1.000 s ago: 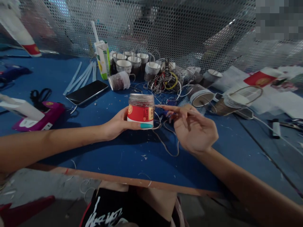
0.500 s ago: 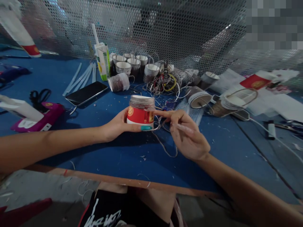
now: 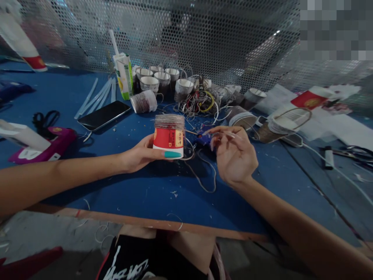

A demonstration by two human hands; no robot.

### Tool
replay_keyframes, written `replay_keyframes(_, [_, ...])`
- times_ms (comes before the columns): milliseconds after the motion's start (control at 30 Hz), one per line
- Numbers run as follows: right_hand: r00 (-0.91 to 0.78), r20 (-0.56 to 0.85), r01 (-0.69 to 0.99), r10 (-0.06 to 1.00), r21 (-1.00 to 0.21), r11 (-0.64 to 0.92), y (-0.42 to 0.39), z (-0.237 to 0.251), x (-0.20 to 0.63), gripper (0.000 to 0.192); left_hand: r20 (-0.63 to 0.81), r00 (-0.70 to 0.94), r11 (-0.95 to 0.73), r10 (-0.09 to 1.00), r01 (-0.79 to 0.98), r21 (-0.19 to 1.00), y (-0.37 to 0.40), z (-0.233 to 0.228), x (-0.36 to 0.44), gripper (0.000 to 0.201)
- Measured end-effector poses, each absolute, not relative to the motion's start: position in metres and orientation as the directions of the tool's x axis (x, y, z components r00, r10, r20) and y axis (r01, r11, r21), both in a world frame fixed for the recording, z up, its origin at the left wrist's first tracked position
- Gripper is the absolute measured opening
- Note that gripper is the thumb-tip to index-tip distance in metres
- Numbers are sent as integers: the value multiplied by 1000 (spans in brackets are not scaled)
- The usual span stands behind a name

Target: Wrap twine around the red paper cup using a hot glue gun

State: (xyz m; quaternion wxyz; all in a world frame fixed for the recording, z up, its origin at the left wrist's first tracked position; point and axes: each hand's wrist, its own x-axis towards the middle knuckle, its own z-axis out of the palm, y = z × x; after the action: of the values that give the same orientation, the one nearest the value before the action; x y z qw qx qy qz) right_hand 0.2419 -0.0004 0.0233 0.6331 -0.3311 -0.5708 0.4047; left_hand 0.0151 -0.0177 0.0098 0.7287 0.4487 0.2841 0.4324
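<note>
My left hand (image 3: 145, 151) is wrapped around a red and white paper cup (image 3: 168, 139), with the thumb along its lower front. Thin greyish cord (image 3: 169, 121) is wound in several turns around the cup's upper end. A stretch of this cord runs from the cup's right side toward my right hand (image 3: 234, 153), whose thumb and fingers are pinched together to the right of the cup, apart from it. A loose length of cord (image 3: 201, 182) loops down over the blue table below both hands. Behind my right fingertips lies a small dark blue thing (image 3: 204, 139), partly hidden.
Cord-wrapped cups (image 3: 150, 83) stand at the back by a perforated metal screen (image 3: 140, 35), beside tangled cords (image 3: 204, 102). A phone (image 3: 104, 115), a drink carton (image 3: 124, 76) and clear sticks (image 3: 97, 95) lie left. Scissors (image 3: 357, 153) and a handled cup (image 3: 279, 124) are right.
My right hand has drawn away from the cup to the right, and cord now spans the gap. The cup has turned in my left hand, showing more of its printed label.
</note>
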Motion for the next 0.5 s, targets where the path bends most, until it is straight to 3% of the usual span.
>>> replay_keyframes(133, [-125,611,-28,782,-790,612,-16,25,237,23,22,465,184,885,-394,900,-17,9,15,63])
replay_keyframes(267, [-303,611,88,732,-746,660,-30,25,236,26,29,448,158,893,-373,914,-18,10,17,61])
replay_keyframes(400, [-313,631,126,710,-713,690,-29,22,244,27,36,463,163,886,-383,909,-18,12,18,62])
replay_keyframes(500, [-347,555,136,756,-768,626,-27,21,250,29,32,454,164,890,-385,909,-18,13,19,63])
